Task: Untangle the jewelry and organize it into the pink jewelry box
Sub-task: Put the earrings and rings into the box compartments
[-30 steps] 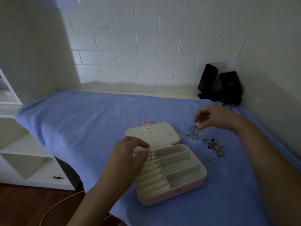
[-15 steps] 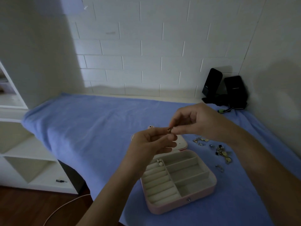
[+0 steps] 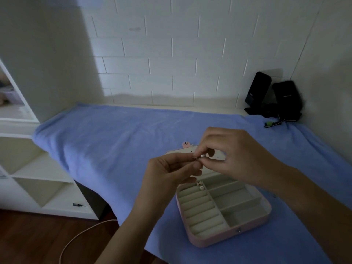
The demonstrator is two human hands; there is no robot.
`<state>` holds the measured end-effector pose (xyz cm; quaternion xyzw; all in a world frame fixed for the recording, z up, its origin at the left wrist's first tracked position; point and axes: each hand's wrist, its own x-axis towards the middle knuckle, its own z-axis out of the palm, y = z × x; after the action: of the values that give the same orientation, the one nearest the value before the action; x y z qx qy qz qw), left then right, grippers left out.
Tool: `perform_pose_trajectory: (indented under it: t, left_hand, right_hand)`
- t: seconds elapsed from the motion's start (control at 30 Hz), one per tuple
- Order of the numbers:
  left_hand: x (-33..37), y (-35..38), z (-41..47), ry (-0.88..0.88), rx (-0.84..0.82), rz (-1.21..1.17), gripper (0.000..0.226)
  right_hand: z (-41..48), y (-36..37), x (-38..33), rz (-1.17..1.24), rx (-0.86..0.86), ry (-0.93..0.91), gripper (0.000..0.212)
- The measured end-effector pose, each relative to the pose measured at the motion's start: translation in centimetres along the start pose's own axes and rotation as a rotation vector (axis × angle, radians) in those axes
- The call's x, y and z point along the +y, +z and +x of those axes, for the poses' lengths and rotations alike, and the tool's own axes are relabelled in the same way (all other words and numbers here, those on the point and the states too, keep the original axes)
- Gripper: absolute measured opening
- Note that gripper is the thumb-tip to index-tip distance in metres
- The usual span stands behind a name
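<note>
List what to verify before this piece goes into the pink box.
1. The left hand pinches the small piece: ok.
2. The right hand pinches it too: ok.
3. Piece fully untangled: cannot tell, too small and dim.
4. The pink box lies open: ok.
5. Free compartments in it: ok; only a few small items sit in the far ring slot.
6. More jewelry on the towel: cannot tell, none in view.

L hand & R hand mid-air, fingertips tip-to-tip in pinch.
</note>
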<state>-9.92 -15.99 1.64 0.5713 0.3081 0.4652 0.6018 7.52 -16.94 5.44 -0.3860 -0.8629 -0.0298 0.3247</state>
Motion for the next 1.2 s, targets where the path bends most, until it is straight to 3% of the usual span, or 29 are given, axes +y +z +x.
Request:
perform_pose_trajectory:
  t: [0.2, 0.47, 0.77, 0.97, 1.13, 1.2]
  left_hand:
    - [-0.4, -0.9, -0.1, -0.061, -0.012, -0.070, 0.011]
    - [-0.8, -2.0, -0.3, -0.054, -0.119, -0.063, 0.015]
    - [-1.6, -2.3, 0.0, 0.257, -0.037, 0.303, 0.006]
    - [-2.6, -2.2, -0.5, 0.262, -0.014, 0.423, 0.007]
    - [-2.9, -1.7, -1.3, 0.300, 0.068, 0.484, 0.026]
    - [-2.9, -1.6, -1.5, 0.344, 0.091, 0.532, 0.023]
  right_hand:
    - [0.1, -0.2, -0.5, 0.018, -0.048, -0.042, 0.017]
    - [0.1, -0.1, -0.9, 0.283, -0.084, 0.039, 0.016]
    - [0.0, 0.0, -0.6, 0.369, -0.118, 0.119, 0.019]
    - [-0.2, 0.1, -0.7, 0.318, -0.158, 0.130, 0.012]
    - [-0.1, 0.1, -0.9, 0.310, -0.180, 0.187, 0.012]
    - [-0.2, 0.1, -0.8, 0.317, -0.211, 0.219, 0.010]
